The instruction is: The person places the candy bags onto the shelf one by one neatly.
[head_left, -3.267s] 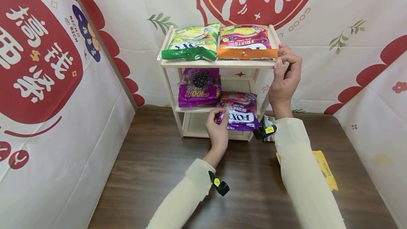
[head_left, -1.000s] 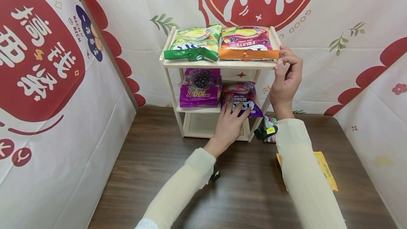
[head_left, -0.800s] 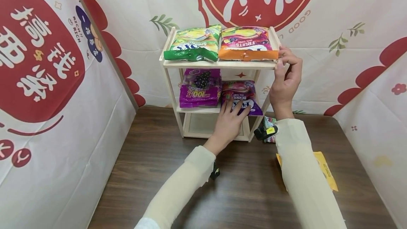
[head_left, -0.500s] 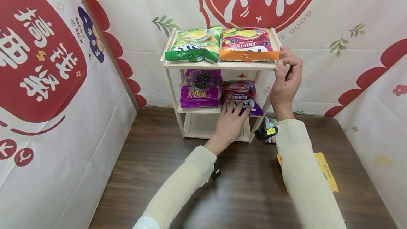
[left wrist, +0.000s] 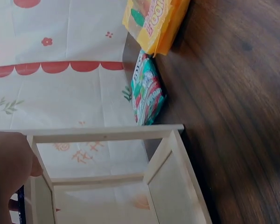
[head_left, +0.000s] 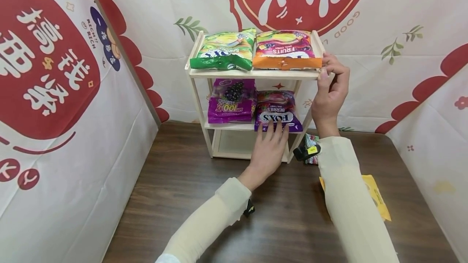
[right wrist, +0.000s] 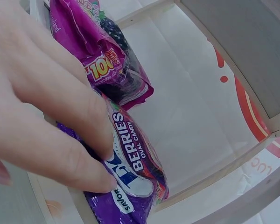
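A purple Fox's Berries candy bag [head_left: 276, 106] lies on the right half of the middle shelf of a small wooden rack [head_left: 252, 74]. My left hand [head_left: 267, 153] reaches it from the front, fingers extended and fingertips at the bag's lower edge. The right wrist view shows the left hand's fingers [right wrist: 91, 175] over the bag's front; in the left wrist view that hand [left wrist: 9, 168] is seen from below at the shelf edge. My right hand [head_left: 330, 92] grips the rack's upper right corner. Beside the Berries bag lies a magenta grape candy bag [head_left: 231, 102].
On the top shelf lie a green candy bag [head_left: 224, 50] and an orange-edged Fruits candy bag [head_left: 287, 50]. Right of the rack, a green-and-red packet [left wrist: 147, 88] and a yellow bag [left wrist: 154, 23] rest on the dark wooden table [head_left: 175, 206]. Printed cloth walls enclose the table.
Earlier my left hand pinched the Berries bag at its edge; the bag moved back onto the middle shelf. The left fingers, spread over it, have slid slightly down. The right hand stays put.
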### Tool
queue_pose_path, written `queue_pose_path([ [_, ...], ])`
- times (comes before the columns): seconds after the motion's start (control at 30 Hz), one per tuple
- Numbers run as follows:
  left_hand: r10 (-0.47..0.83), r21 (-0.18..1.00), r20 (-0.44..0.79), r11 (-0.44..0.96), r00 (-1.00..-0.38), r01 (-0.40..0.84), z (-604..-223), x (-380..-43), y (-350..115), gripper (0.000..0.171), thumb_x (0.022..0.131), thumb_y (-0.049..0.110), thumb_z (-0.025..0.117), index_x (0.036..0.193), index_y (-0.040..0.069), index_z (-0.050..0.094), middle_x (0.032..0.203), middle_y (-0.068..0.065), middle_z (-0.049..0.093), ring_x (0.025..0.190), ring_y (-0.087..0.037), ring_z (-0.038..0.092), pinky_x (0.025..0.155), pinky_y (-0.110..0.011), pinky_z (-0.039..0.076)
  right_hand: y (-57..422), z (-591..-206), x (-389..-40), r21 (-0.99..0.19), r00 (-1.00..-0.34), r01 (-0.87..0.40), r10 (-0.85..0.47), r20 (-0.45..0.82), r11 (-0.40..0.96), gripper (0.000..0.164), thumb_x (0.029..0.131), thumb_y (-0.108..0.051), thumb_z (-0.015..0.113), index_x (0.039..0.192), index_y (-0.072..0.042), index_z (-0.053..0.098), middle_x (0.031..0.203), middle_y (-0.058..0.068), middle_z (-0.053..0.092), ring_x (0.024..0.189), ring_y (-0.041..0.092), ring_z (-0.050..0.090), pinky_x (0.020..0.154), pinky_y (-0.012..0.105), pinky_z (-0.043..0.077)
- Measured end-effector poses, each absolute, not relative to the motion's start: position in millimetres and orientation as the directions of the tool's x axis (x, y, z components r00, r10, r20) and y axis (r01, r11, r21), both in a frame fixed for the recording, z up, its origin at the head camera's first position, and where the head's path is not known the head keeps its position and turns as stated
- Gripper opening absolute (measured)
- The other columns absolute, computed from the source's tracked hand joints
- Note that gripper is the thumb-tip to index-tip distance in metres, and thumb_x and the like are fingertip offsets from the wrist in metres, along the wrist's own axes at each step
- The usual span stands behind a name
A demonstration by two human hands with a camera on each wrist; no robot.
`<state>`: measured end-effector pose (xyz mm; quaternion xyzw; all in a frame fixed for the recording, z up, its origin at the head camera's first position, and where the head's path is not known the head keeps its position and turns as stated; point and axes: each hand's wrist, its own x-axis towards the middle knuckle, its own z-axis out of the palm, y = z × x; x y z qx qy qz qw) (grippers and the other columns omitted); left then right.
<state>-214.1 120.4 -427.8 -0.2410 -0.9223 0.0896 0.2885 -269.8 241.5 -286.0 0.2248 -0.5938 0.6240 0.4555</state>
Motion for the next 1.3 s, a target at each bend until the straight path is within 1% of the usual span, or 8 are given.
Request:
queue_pose_path([
  [0.17, 0.495, -0.287, 0.485, 0.869, -0.721, 0.404, -427.1, -221.3, 118.0, 0.048, 0.096, 0.021, 0.047, 0.143, 0.014, 0.044, 0.143, -0.010, 0.044, 0.132, -0.033, 0.038, 0.106, -0.051, 0.031, 241.8, -285.8, -269.6, -0.541, -0.487, -0.832, 0.304, 0.819, 0.123, 0.015, 0.086, -0.010, 0.046, 0.096, -0.003, 0.054, 0.114, 0.010, 0.056, 0.127, 0.030, 0.042, 0.106, 0.039, 0.034],
  [0.27, 0.495, -0.272, 0.485, 0.869, -0.721, 0.414, -426.6, -224.7, 116.5, 0.047, 0.096, 0.021, 0.048, 0.143, 0.015, 0.045, 0.143, -0.010, 0.045, 0.132, -0.032, 0.039, 0.105, -0.051, 0.032, 241.9, -286.0, -269.4, -0.543, -0.490, -0.831, 0.302, 0.818, 0.122, 0.015, 0.085, -0.010, 0.046, 0.096, -0.003, 0.054, 0.114, 0.010, 0.056, 0.127, 0.029, 0.043, 0.106, 0.039, 0.035],
  [0.47, 0.501, -0.263, 0.503, 0.865, -0.704, 0.427, -427.3, -231.4, 114.2, 0.048, 0.094, 0.021, 0.049, 0.141, 0.015, 0.046, 0.141, -0.009, 0.047, 0.131, -0.032, 0.040, 0.105, -0.050, 0.033, 241.9, -286.0, -269.1, -0.537, -0.486, -0.834, 0.296, 0.822, 0.122, 0.016, 0.086, -0.010, 0.045, 0.097, -0.002, 0.054, 0.116, 0.018, 0.054, 0.127, 0.029, 0.043, 0.106, 0.039, 0.035],
  [0.57, 0.505, -0.265, 0.497, 0.863, -0.706, 0.431, -427.2, -233.3, 113.4, 0.048, 0.095, 0.021, 0.047, 0.142, 0.015, 0.045, 0.142, -0.009, 0.046, 0.131, -0.032, 0.039, 0.105, -0.050, 0.032, 242.0, -286.0, -269.2, -0.530, -0.480, -0.839, 0.292, 0.827, 0.121, 0.017, 0.086, -0.010, 0.045, 0.097, -0.001, 0.053, 0.117, 0.021, 0.053, 0.127, 0.030, 0.042, 0.106, 0.040, 0.035],
  [0.83, 0.506, -0.274, 0.459, 0.863, -0.730, 0.426, -426.7, -235.8, 112.8, 0.053, 0.093, 0.021, 0.049, 0.145, 0.016, 0.041, 0.145, -0.008, 0.042, 0.134, -0.031, 0.036, 0.107, -0.050, 0.029, 241.5, -286.7, -268.9, -0.536, -0.490, -0.838, 0.293, 0.821, 0.102, 0.016, 0.086, -0.010, 0.045, 0.097, -0.002, 0.053, 0.116, 0.020, 0.053, 0.128, 0.031, 0.041, 0.106, 0.040, 0.034],
  [1.03, 0.512, -0.279, 0.451, 0.859, -0.731, 0.429, -427.8, -237.5, 110.5, 0.052, 0.095, 0.021, 0.048, 0.146, 0.016, 0.039, 0.146, -0.007, 0.041, 0.134, -0.031, 0.035, 0.107, -0.050, 0.029, 240.7, -287.1, -268.9, -0.536, -0.490, -0.838, 0.291, 0.822, 0.101, 0.016, 0.086, -0.010, 0.046, 0.097, -0.001, 0.053, 0.116, 0.019, 0.053, 0.128, 0.031, 0.041, 0.107, 0.040, 0.034],
  [1.3, 0.513, -0.281, 0.407, 0.857, -0.755, 0.431, -429.1, -239.4, 109.9, 0.055, 0.097, 0.020, 0.045, 0.150, 0.017, 0.032, 0.150, -0.006, 0.036, 0.138, -0.030, 0.029, 0.110, -0.049, 0.024, 241.1, -285.8, -268.5, -0.534, -0.488, -0.839, 0.289, 0.824, 0.108, 0.017, 0.086, -0.011, 0.046, 0.098, -0.002, 0.054, 0.117, 0.021, 0.053, 0.128, 0.031, 0.041, 0.106, 0.040, 0.035],
])
